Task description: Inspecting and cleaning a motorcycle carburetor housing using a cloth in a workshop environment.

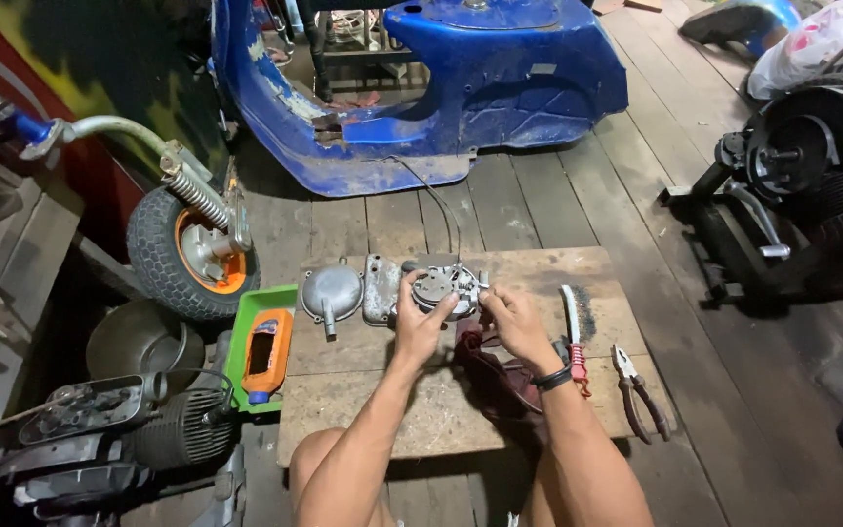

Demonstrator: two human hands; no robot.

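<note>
Right, biggest first: the blue scooter body (461, 88) sits at the far side of the plank floor, with the front wheel (192, 254) off to the left and an engine (812, 185) on the right. In front of us lies the wooden board (363, 410) that we work on. On it we see a round metal cover (332, 291), a flat grey cover (381, 288), a wire brush (572, 322), pliers (636, 390) and a dark red rag (495, 376). An orange bottle (267, 353) lies in the green tray (246, 337) just left of the board. We hold the round metal part (446, 288) just above the board's far-middle, a thin cable (441, 210) running up from it. Left hand (420, 327) is closed on its lower left edge, thumb over the face. Right hand (511, 320) is curled at its right edge, fingertips touching; we cannot tell how firm the grip is. Our judgement: stiff cast metal, fairly heavy for its size, likely greasy and slippery. Best held by the rim with both hands, clear of the cable.
</note>
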